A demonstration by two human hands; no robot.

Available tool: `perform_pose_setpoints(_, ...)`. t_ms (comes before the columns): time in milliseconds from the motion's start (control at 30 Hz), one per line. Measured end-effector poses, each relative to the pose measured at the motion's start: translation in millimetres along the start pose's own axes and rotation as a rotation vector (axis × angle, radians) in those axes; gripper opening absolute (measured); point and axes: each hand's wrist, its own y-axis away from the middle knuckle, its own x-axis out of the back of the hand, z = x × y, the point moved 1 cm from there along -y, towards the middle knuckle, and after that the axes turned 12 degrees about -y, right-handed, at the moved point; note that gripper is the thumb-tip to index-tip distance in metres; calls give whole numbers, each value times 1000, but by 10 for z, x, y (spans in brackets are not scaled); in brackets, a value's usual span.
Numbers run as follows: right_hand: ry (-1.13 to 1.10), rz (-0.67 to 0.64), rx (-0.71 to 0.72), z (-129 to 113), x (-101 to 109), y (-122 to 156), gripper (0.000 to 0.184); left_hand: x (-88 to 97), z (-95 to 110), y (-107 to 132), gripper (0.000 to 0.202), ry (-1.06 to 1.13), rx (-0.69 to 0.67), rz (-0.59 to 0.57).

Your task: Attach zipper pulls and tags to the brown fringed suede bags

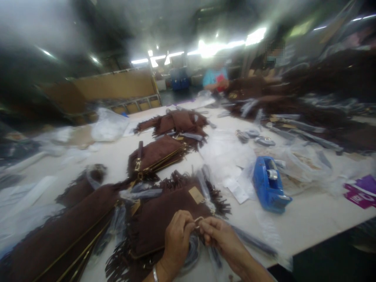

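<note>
Both my hands meet over the near edge of a dark brown fringed bag (164, 209) lying on the table. My left hand (179, 237) and my right hand (219, 235) pinch a small metal ring (198, 222) from either side; its exact kind is blurred. Below them lies a coiled strap (192, 252) in clear wrapping, partly hidden by my left hand. A tan paper tag (196, 194) rests on the bag, and a plastic-wrapped strap (252, 241) stretches away to the right of my right hand.
A blue tape dispenser (268, 186) stands on the white table (311, 223) at right. More brown bags lie at left (67, 231) and beyond, with a larger brown pile (317, 113) at back right. Clear plastic bags (305, 160) are scattered about. A person in a blue top (209, 78) is across the table.
</note>
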Motion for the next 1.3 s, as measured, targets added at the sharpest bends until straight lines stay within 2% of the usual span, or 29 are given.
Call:
perform_pose_setpoints(100,-165,-46,1,-74,-35,63,30,-24,20,17,19,16,18,-36)
perform_pose_setpoints(200,-157,-22,-3,-74,-74,67,34,-40,-4,-12,16,113,91,-67)
perform_pose_setpoints(300,59,53,78,-47,-98,21,29,-40,-32,-42,14,229,127,-76)
perform_pose_setpoints(433,459,138,275,-108,-111,2,18,-32,-53,-42,12,320,124,-112)
perform_pose_setpoints(533,573,140,431,-163,-93,17,19,-17,-43,-38,13,327,105,-151)
perform_pose_setpoints(567,553,133,418,-160,-80,14,20,-10,-36,-40,14,329,96,-163)
perform_pose_setpoints(700,344,128,208,-82,-43,-31,27,1,-22,-55,18,345,95,-187)
perform_pose_setpoints(833,256,131,225,-84,-77,-58,30,-42,-69,-59,13,449,160,-200)
perform_pose_setpoints(1033,348,90,207,-101,-70,-60,25,-81,-127,-31,19,529,215,-185)
perform_pose_setpoints(1133,448,86,192,-25,-23,-72,22,-54,-113,-30,19,495,188,-190)
perform_pose_setpoints(1300,614,109,253,47,-19,-76,19,-10,-69,-32,18,375,115,-195)
